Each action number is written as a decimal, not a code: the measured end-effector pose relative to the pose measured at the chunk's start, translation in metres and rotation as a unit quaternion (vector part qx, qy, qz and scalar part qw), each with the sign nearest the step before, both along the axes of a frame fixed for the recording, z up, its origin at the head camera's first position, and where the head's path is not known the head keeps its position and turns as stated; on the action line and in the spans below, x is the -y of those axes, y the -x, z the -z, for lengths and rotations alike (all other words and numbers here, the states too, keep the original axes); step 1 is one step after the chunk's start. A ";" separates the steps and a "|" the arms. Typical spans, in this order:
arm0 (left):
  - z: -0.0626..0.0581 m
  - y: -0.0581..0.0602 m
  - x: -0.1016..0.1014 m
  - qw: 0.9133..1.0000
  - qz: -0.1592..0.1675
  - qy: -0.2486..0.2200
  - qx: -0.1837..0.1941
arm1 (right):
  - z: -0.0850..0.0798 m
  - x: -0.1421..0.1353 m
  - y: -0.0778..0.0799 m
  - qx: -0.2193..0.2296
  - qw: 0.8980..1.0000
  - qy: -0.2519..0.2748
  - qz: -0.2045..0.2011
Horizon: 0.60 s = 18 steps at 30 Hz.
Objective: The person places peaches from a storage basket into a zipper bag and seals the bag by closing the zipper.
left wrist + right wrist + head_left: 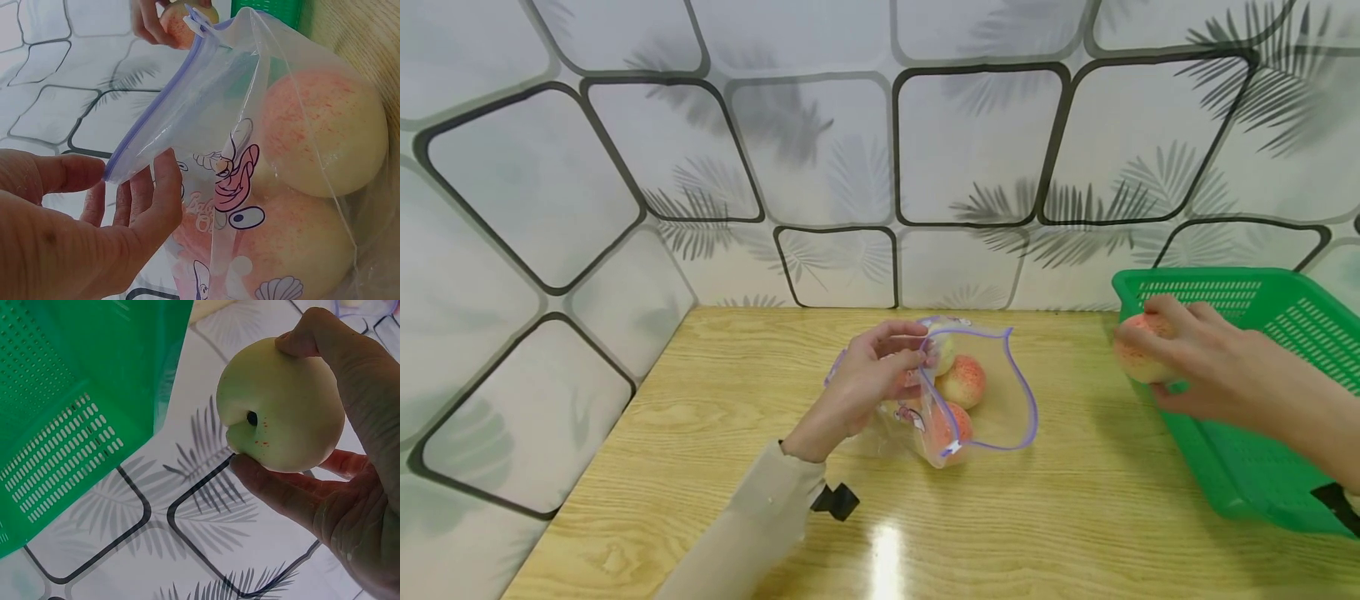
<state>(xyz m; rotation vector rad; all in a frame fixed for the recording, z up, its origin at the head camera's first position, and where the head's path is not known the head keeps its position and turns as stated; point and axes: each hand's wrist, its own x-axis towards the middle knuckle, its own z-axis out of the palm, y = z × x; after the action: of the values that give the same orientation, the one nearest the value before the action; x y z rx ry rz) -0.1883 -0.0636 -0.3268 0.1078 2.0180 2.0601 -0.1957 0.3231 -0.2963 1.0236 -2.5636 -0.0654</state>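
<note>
A clear zip bag [1000,400] with a purple zip edge lies open on the table, its mouth facing right. Several peaches [964,382] are inside it. My left hand [874,375] pinches the bag's rim between thumb and fingers; the left wrist view shows the thumb on the purple zip [150,115] and cartoon prints on the plastic. Above the near left rim of the green basket, my right hand [1217,358] grips another peach [281,406], thumb on one side and fingers on the other. The peach's stem hollow shows in the right wrist view.
The green plastic basket [1217,467] with slotted walls stands at the right of the wooden table [715,417]. A patterned wall covering [820,150] rises behind the table and along its left side.
</note>
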 end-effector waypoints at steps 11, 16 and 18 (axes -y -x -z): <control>0.000 0.000 -0.001 1.000 -0.006 0.001 0.002 | 0.007 0.022 -0.004 -0.022 0.995 0.041 -0.093; -0.001 -0.001 -0.001 1.000 -0.006 -0.001 0.004 | 0.009 0.037 -0.007 -0.036 0.987 0.054 -0.150; 0.000 0.000 -0.002 1.000 -0.006 -0.003 0.005 | 0.010 0.043 -0.008 -0.039 0.983 0.057 -0.171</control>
<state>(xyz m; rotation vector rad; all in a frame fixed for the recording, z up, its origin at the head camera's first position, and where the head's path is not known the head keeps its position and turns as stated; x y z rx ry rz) -0.1879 -0.0620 -0.3264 0.0857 2.0107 2.0701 -0.1881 0.2804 -0.3060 1.3699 -2.2579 0.1287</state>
